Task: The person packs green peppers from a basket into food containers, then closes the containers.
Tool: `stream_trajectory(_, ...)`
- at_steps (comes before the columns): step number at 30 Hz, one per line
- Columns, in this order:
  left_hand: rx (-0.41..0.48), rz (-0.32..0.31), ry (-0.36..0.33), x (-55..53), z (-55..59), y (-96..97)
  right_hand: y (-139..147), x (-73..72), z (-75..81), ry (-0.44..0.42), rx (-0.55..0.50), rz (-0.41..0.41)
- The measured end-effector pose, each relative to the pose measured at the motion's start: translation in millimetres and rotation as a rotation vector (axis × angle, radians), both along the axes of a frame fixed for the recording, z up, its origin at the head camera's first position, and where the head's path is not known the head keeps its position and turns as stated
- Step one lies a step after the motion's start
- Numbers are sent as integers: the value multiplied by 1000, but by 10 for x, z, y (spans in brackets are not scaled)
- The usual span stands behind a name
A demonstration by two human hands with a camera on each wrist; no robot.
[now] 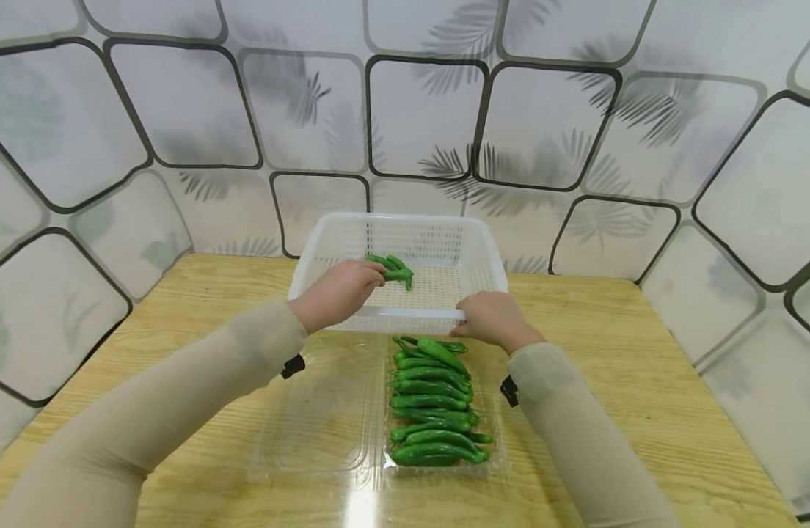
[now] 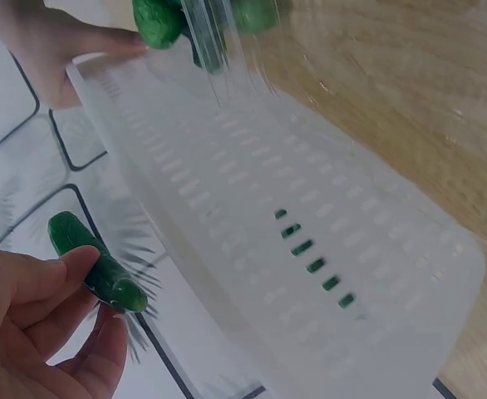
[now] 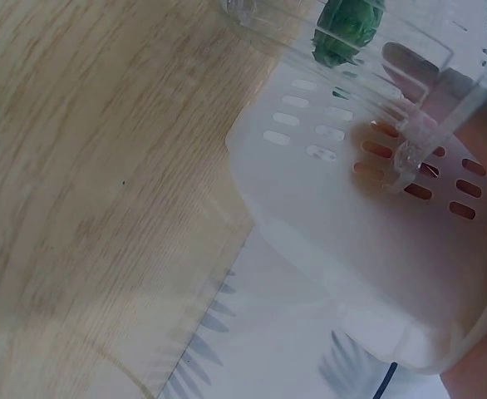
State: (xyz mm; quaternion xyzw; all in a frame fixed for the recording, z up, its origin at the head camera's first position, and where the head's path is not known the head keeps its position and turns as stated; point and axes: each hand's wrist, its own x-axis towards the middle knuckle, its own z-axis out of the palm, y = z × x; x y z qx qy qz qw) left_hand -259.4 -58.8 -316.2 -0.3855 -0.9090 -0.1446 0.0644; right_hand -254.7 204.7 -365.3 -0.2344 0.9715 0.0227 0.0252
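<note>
My left hand (image 1: 344,293) is above the near left part of a white perforated basket (image 1: 482,257). Between its thumb and fingers it pinches a green pepper (image 2: 94,262). Other green peppers (image 1: 382,261) lie in the basket beyond that hand. My right hand (image 1: 494,317) grips the basket's near rim toward the right, with fingers over the wall. In front of the basket, a hinged clear plastic box (image 1: 501,451) lies unfolded. Its right half holds a column of several green peppers (image 1: 431,402), mostly laid crosswise. The left half, its lid (image 1: 319,411), lies flat.
Everything stands on a wooden table (image 1: 616,381). A patterned wall covering (image 1: 418,117) rises right behind the basket and along both sides. The basket's near wall is close to the far edge of the plastic box.
</note>
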Motion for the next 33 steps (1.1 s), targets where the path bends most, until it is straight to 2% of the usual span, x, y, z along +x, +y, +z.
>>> stream_trajectory(9, 17, -74, -5, 172, 4, 90, 0, 3, 14, -1, 8, 3)
stream_trajectory(21, -27, -145, -59, 409, 0, 200, -4, 3, 30, -2, 20, -1)
stream_trajectory(28, -44, -197, -144, 564, -66, 300, -7, 5, 34, 0, 19, -5)
stream_trajectory(33, -60, -269, -155, 678, -126, 347, -1, 10, 25, 18, 13, 3)
